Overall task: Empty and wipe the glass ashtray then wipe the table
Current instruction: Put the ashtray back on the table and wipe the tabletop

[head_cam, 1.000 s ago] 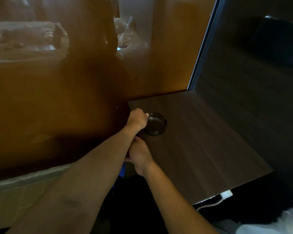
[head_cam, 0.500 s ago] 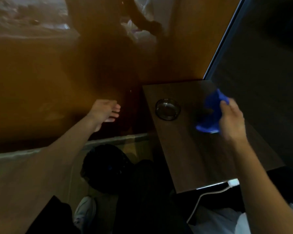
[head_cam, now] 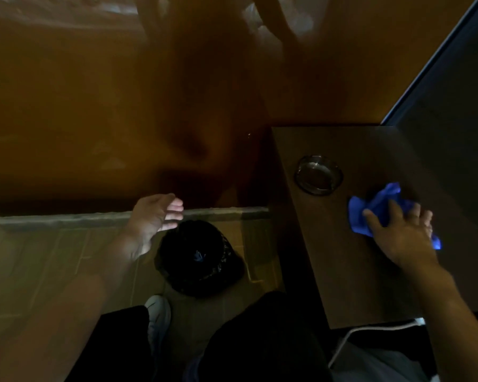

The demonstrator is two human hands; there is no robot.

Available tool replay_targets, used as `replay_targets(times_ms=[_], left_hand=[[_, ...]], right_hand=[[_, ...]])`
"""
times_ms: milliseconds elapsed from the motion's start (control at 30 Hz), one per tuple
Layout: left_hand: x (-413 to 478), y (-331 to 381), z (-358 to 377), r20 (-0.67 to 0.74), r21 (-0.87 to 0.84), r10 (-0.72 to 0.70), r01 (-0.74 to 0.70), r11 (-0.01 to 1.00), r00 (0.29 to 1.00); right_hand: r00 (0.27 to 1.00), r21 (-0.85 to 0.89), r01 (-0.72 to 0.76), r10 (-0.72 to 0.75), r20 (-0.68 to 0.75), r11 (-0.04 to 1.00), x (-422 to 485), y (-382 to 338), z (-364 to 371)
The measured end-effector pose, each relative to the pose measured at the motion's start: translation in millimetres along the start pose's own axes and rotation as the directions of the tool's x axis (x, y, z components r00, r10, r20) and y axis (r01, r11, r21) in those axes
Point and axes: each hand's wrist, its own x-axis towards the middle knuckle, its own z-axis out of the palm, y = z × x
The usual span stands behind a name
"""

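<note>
The round clear glass ashtray sits on the dark brown wooden table, just past your right hand, a little to its left. It looks empty. That hand lies spread flat, pressing the crumpled blue cloth onto the table. Keep your palm flat and rub in long strokes, and go around the ashtray so you don't bump it. Your left hand hangs open, holding nothing, over the round black bin on the floor. The bin is too dark to see inside.
</note>
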Motion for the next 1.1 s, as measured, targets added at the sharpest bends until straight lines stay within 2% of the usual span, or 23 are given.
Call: replay_targets(times_ms=[67,133,200,233,267,333,400,500,600,667,733,800,867,933,1000,1033,1100], left_hand=[[-3,-4,0,-0.002,-0.028,0.001,-0.001,1.000,1.000],[-10,-7,2,-0.003,-0.051,-0.003,0.003,0.999,1.000],[-20,-12,6,-0.017,-0.071,-0.004,0.003,0.997,1.000],[-24,-16,9,-0.020,-0.079,-0.005,0.004,0.997,1.000],[-28,-19,12,-0.022,-0.087,-0.007,0.005,0.996,1.000],[-36,-27,18,-0.015,-0.095,-0.019,0.017,0.995,1.000],[-43,-35,25,0.007,-0.075,-0.010,0.011,0.997,1.000],[-51,-39,27,0.003,-0.058,0.033,-0.033,0.998,0.999],[-53,-40,22,-0.021,-0.043,0.040,-0.041,0.998,0.999],[-50,-39,18,-0.028,-0.025,0.046,-0.047,0.999,0.999],[-49,-36,14,-0.012,-0.033,0.072,-0.072,0.997,0.997],[-51,-32,13,0.026,0.016,0.148,-0.148,0.989,0.989],[-48,-31,15,0.045,0.081,0.204,-0.207,0.975,0.978],[-44,-31,16,0.035,0.126,0.252,-0.254,0.959,0.967],[-41,-30,16,0.012,0.116,0.308,-0.307,0.945,0.951],[-40,-27,15,0.007,0.095,0.334,-0.333,0.938,0.943],[-41,-19,11,0.044,0.093,0.402,-0.405,0.910,0.914]], right_hand=[[0.996,-0.003,0.069,-0.068,0.053,0.998,-4,-17,15],[0.975,-0.010,0.219,-0.219,-0.035,0.976,-17,-36,32],[0.909,-0.073,0.387,-0.393,-0.139,0.919,-43,-60,51],[0.863,-0.110,0.474,-0.485,-0.142,0.874,-59,-77,59],[0.821,-0.097,0.553,-0.561,-0.102,0.827,-75,-98,66],[0.783,0.104,0.621,-0.622,-0.027,0.777,-105,-146,73],[0.782,0.365,0.570,-0.622,0.032,0.736,-118,-193,79],[0.824,0.656,0.339,-0.550,0.139,0.674,-117,-234,101],[0.831,0.747,0.196,-0.512,0.218,0.636,-110,-250,122],[0.804,0.815,0.090,-0.524,0.280,0.573,-111,-253,131],[0.745,0.885,-0.092,-0.558,0.365,0.457,-115,-256,135],[0.708,0.924,-0.274,-0.595,0.382,0.267,-118,-257,135],[0.644,0.891,-0.446,-0.660,0.387,0.087,-120,-257,131],[0.583,0.823,-0.567,-0.719,0.378,-0.026,-121,-259,125],[0.564,0.785,-0.618,-0.722,0.401,-0.046,-123,-260,119],[0.582,0.797,-0.605,-0.687,0.435,-0.007,-124,-262,115],[0.640,0.874,-0.443,-0.613,0.464,0.200,-122,-263,109]])
